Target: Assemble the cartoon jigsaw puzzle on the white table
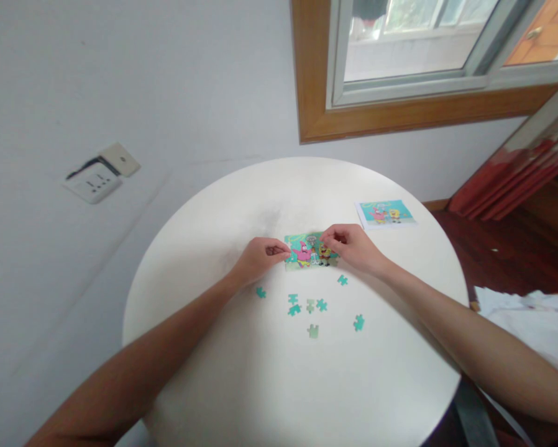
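A partly joined jigsaw puzzle (302, 256) with a pink starfish and a yellow sponge figure lies flat on the round white table (242, 379). My left hand (263, 256) is closed in a pinch at the puzzle's left edge, fingertips on it. Over its upper right part, my right hand (348, 245) is closed too, thumb and fingertips together and covering some of the picture. Whatever is between the right fingertips is hidden. Several loose pieces lie nearer me, among them a teal piece (359, 322), a pale green piece (313, 331) and another teal piece (261, 292).
A printed reference picture (386, 213) of the same figures lies at the table's far right. Behind the table are a white wall with a socket (93, 182) and a wood-framed window (311, 118). White papers (530, 329) are off to the right, below a red curtain (507, 177).
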`<state>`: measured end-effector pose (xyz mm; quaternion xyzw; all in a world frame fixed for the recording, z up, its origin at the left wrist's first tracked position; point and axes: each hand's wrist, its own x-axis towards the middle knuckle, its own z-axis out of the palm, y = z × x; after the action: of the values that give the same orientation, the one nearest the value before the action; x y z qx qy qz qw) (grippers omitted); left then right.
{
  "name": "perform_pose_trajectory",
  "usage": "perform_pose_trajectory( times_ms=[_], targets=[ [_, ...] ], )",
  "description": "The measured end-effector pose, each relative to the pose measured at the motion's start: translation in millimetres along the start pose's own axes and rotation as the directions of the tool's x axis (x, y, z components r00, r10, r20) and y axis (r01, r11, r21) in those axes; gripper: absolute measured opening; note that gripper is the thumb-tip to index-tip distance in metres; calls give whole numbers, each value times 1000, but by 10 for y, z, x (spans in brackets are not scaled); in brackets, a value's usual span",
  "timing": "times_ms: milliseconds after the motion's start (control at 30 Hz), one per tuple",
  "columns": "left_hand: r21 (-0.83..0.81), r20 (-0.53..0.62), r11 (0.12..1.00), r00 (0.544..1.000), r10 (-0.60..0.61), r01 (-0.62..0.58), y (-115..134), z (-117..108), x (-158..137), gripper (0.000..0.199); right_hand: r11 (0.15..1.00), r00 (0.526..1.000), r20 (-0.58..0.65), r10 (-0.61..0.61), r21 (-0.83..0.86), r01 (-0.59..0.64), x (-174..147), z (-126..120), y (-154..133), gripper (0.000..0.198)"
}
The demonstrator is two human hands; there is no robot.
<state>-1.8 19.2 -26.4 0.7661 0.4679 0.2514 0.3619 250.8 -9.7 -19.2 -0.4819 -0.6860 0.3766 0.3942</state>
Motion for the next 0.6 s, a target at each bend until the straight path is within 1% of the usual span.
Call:
perform_pose_trajectory(
  times_ms=[100, 400, 600],
  targets=[
    [53, -3, 998, 1000, 24, -24, 3, 10, -4, 18, 1000, 1000, 1, 9, 3, -9, 4, 4, 0, 17],
    [146, 2, 988, 999, 54, -54, 25, 5, -6, 16, 1000, 1000, 7, 22, 16, -22, 0, 13, -6, 15],
    [212, -32, 965, 986, 163, -153, -15, 48, -4, 12, 1000, 1000, 10, 25, 16, -25, 3, 21, 11, 15]
  ],
)
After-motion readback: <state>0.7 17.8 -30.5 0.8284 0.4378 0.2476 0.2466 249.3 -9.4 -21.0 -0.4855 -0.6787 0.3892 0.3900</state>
